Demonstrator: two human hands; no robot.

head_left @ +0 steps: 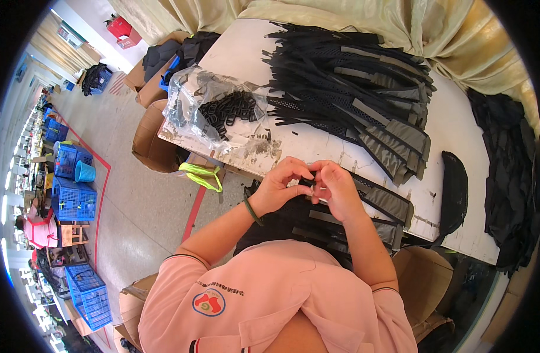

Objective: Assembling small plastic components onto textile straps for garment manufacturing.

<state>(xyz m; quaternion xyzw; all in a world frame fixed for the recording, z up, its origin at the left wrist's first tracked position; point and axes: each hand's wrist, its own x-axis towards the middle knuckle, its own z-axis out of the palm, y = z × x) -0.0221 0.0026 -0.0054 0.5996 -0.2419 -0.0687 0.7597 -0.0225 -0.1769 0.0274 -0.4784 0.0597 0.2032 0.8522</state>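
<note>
My left hand point(280, 183) and my right hand point(339, 189) meet in front of my chest at the table's near edge. Between their pinched fingertips is a small black piece point(307, 182), mostly covered by the fingers, perhaps a plastic buckle. Black mesh straps with grey panels point(383, 203) lie beside my right hand, and some dark strips point(293, 220) rest across my lap below. Just beyond my left hand, a clear plastic bag point(184, 103) lies open with many black plastic buckles point(228, 112) in it.
A large fanned pile of black and grey straps point(346, 88) covers the far part of the white table point(237, 44). A black pouch-like piece point(452, 191) and dark fabric point(511, 170) lie to the right. Cardboard boxes point(149, 138) stand at the left; blue crates point(72, 197) line the floor.
</note>
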